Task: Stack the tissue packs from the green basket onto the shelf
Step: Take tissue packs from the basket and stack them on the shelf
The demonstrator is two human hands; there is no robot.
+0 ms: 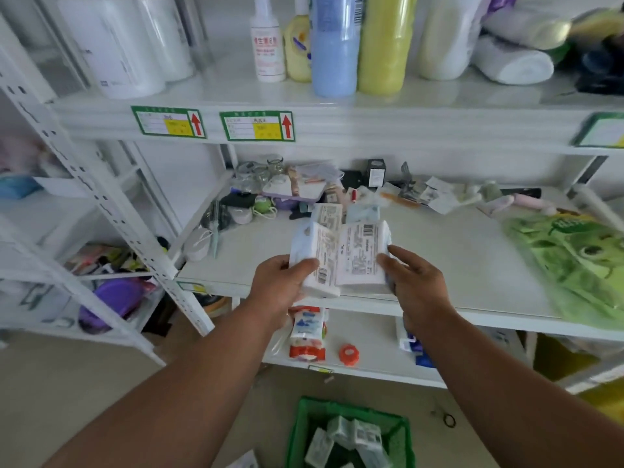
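shelf (439,251): white, cluttered at back
packs (341,258): light, soft, slick wrap; grip ends
left hand (280,288): gripping packs
right hand (415,285): gripping packs
basket (351,434): more packs inside

Light: bright, even and diffuse; source not in view.
Shadows: soft and faint under the shelf (439,251) boards; the arms cast no hard shadow.
Glare: white surfaces wash out; sheen on the bottles (358,42) and rolls (128,45) at the top.
Blur: whole picture soft; print on the packs (341,261) is unreadable; the green bag (574,261) at right smears.
Distortion: wide-angle bend; the uprights (84,184) at left lean and the shelf edges curve towards the corners.
Focus: basket (304,430) at the bottom is hazy.
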